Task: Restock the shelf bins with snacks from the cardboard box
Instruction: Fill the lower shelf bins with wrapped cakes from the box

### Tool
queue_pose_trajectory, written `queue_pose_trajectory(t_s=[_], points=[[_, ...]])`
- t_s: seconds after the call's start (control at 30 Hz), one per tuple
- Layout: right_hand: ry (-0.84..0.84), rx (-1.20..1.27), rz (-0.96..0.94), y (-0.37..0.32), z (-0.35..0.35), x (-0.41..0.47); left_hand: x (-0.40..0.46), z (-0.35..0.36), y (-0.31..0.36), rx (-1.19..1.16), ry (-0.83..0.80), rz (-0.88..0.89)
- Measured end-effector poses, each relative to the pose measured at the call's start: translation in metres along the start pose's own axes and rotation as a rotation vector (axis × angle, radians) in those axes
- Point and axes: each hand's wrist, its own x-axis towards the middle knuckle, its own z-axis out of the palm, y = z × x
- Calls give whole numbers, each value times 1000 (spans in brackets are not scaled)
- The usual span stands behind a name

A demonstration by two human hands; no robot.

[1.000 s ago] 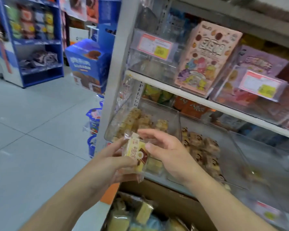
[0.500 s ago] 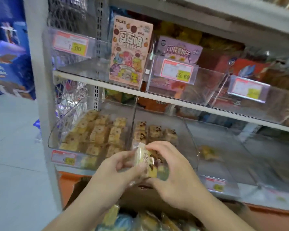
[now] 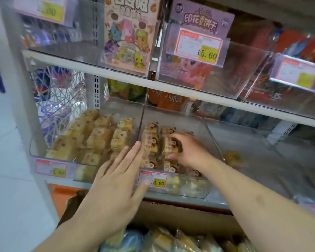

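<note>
- A person's right hand reaches into the middle clear plastic shelf bin, fingers curled around a small clear-wrapped cake with a brown-and-cream label among the rows already lying there.
- The left hand hovers flat in front of the shelf, fingers straight and together, its grip holding nothing; the fingertips reach the divider between the two bins, though contact cannot be judged.
- The neighbouring clear plastic bin on the left is packed with pale yellow wrapped cakes.
- A red-and-yellow price tag reading 13.90 is fixed to the front of the middle bin.
- The open brown cardboard box sits below the shelf edge, with more wrapped yellow snacks showing inside.
- On the white shelf above, a pink cartoon-printed carton stands beside a purple biscuit box behind a tag marked 15.60.
</note>
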Motion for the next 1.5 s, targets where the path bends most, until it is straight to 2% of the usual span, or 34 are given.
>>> queue_pose_trajectory(t_s=[0.17, 0.33, 0.4, 0.53, 0.6, 0.67, 0.8, 0.93, 1.03, 1.2, 1.33, 1.5], points=[[-11, -21, 43, 6, 8, 3, 1, 5, -7, -30, 16, 34], [-37, -38, -42, 10, -4, -15, -3, -1, -13, -111, -3, 70], [47, 19, -78, 6, -10, -41, -13, -6, -16, -129, 31, 88], [364, 240, -265, -4, -11, -132, -50, -4, -29, -106, 90, 108], [427, 323, -338, 0, 6, -176, -69, 4, -36, -148, 91, 87], [345, 341, -327, 14, 37, -201, -82, 20, -42, -173, 57, 47], [-20, 277, -99, 55, 118, -215, -97, 72, -61, -154, -67, -58], [-212, 227, 52, 84, 173, -204, -89, 122, -90, -82, -189, -72], [-257, 305, 121, 95, 201, -188, -67, 143, -100, -15, -189, -125], [-277, 291, 189, 102, 238, -168, -46, 177, -100, 113, -172, -183], [-240, 191, 206, 103, 256, -163, -43, 189, -101, 257, -101, -117], [-172, 316, 228, 104, 254, -165, -43, 180, -96, 275, -29, -86]])
